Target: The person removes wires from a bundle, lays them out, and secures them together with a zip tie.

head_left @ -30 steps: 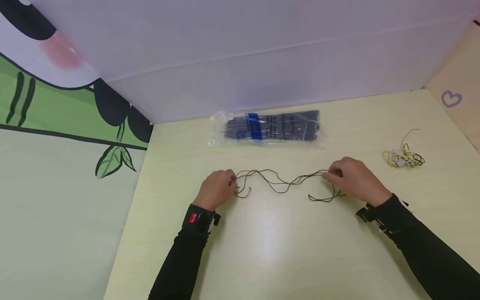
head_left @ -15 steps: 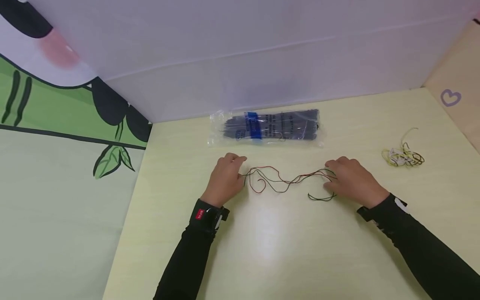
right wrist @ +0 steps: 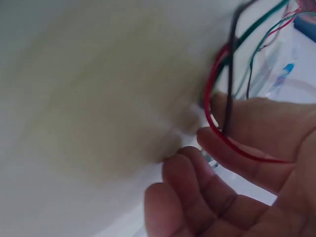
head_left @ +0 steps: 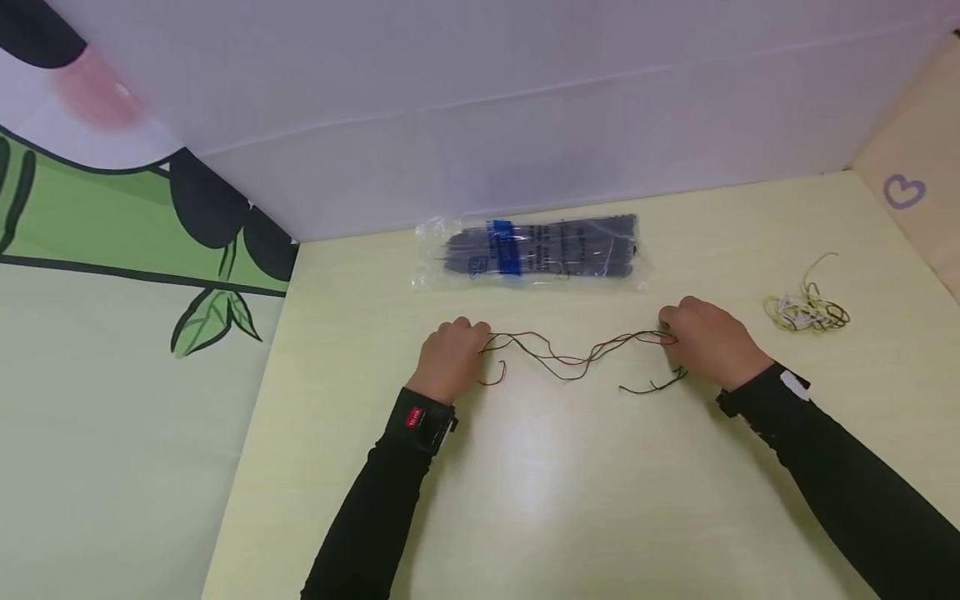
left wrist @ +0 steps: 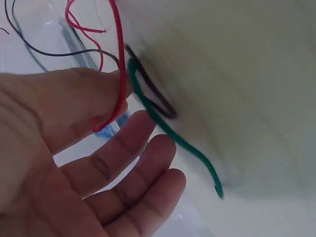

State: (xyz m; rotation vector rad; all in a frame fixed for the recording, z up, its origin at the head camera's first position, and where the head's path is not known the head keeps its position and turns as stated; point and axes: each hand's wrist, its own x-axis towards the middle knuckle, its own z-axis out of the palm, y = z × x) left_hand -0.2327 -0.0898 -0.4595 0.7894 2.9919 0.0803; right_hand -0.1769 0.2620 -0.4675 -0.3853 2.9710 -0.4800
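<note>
Thin wires (head_left: pixel 567 378), red, green and black, stretch loosely in a wavy bundle between my two hands just above the table. My left hand (head_left: pixel 450 358) pinches their left end between thumb and index finger. In the left wrist view a green wire (left wrist: pixel 185 143) and a red wire (left wrist: pixel 121 54) hang by the fingertips, the other fingers half curled. My right hand (head_left: pixel 712 342) pinches the right end, and short tails dangle below it. A red wire (right wrist: pixel 212 84) and a black wire (right wrist: pixel 230 74) loop past the thumb in the right wrist view.
A clear plastic bag (head_left: pixel 532 247) with a blue label, full of dark thin strips, lies at the back near the wall. On the right sits a tangle of yellow and white wires (head_left: pixel 806 313). A pale tabletop (head_left: pixel 570 517) lies beneath.
Both hands loosened and re-gripped the wires' ends. The left hand moved slightly right, then took the ends again; the right hand shifted slightly up and closed its fingertips on the wires.
</note>
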